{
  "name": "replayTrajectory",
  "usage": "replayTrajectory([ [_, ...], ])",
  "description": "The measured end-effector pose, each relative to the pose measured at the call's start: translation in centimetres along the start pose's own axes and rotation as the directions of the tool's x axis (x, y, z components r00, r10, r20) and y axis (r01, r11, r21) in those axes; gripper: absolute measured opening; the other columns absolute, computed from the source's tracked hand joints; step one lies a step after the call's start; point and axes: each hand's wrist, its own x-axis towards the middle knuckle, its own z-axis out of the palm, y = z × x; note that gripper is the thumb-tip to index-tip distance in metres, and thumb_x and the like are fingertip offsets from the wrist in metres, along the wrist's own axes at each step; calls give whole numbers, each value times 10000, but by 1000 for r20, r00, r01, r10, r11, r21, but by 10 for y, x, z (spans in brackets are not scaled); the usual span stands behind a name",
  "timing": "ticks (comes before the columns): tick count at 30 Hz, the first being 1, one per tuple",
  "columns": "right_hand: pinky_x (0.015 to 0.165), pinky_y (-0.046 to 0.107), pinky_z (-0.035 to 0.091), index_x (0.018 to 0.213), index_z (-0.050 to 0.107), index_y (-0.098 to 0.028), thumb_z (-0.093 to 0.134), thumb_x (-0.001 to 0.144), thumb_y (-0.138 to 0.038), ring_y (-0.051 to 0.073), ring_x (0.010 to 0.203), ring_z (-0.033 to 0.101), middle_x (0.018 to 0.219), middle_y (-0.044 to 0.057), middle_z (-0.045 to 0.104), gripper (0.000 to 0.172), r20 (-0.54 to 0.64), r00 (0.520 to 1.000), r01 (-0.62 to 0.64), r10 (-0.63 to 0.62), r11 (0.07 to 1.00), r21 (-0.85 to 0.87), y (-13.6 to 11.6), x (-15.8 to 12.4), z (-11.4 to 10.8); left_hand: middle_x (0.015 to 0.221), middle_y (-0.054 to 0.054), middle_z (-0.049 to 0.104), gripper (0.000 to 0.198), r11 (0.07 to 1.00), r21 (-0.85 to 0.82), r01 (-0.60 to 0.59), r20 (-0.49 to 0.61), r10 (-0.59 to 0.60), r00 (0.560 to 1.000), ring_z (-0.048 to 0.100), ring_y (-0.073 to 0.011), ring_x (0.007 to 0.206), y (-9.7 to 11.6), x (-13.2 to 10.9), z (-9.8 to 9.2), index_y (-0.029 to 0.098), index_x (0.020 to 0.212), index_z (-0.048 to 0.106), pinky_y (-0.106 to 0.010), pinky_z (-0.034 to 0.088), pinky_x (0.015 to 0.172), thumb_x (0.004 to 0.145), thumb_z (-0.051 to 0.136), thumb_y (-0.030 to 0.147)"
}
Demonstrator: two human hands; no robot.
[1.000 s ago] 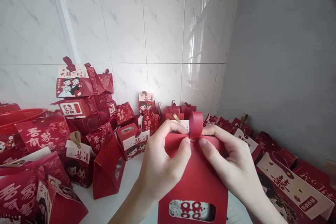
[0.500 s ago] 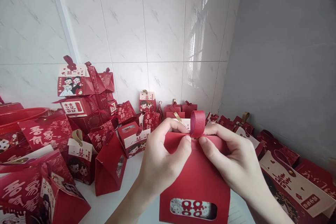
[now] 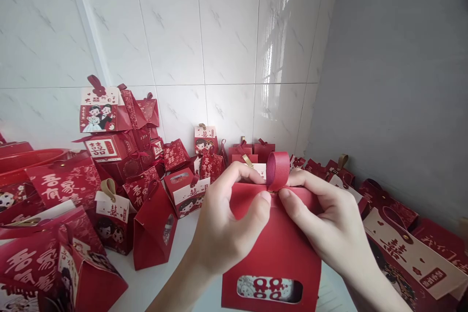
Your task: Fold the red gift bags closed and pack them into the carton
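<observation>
A red gift box (image 3: 270, 248) stands upright in front of me, its oval window showing a white and red printed item (image 3: 268, 288) inside. From the middle of its top edge rises a red ribbon loop (image 3: 277, 169). My left hand (image 3: 237, 219) pinches the top fold just left of the loop, thumb on the near face and fingers over the far side. On the right of the loop, my right hand (image 3: 321, 224) pinches the same fold in the same way. The fingertips behind the box are partly hidden.
Many finished-looking red boxes crowd the white table (image 3: 166, 258). A stack of boxes (image 3: 119, 129) rises at the left against the tiled wall (image 3: 175, 34). A red basin (image 3: 32, 158) sits far left. A cream-and-red box (image 3: 409, 253) lies close to my right forearm.
Both hands keep their pinch on the box's top fold. The thumbs have shifted slightly right, and the ribbon loop has turned a little and looks wider.
</observation>
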Motion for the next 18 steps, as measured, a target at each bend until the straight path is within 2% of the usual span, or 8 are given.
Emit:
replayTrajectory([
  [6, 541, 172, 508, 794, 648, -207, 528, 871, -250, 129, 664, 603, 867, 18, 661, 149, 19, 1000, -18, 17, 999, 33, -1, -2, -1, 803, 28, 608, 55, 998, 56, 20, -4, -19, 1000, 577, -127, 789, -1, 0, 1, 205, 826, 543, -224, 475, 724, 807, 535, 154],
  [11, 496, 177, 509, 850, 666, -208, 520, 883, -288, 132, 637, 602, 913, 39, 665, 169, 54, 995, -89, 84, 991, 95, -1, -2, -1, 787, 23, 617, 32, 998, 61, 23, -11, -23, 1000, 585, -133, 756, -2, -1, -1, 203, 814, 553, -232, 480, 687, 806, 538, 176],
  [18, 527, 176, 518, 840, 658, -209, 519, 884, -276, 136, 677, 613, 919, 33, 659, 160, 60, 996, -67, 61, 992, 106, 0, -2, -1, 763, 29, 623, 47, 997, 70, 24, -47, -20, 999, 588, -123, 730, -1, 1, 1, 201, 794, 562, -217, 490, 671, 790, 545, 157],
])
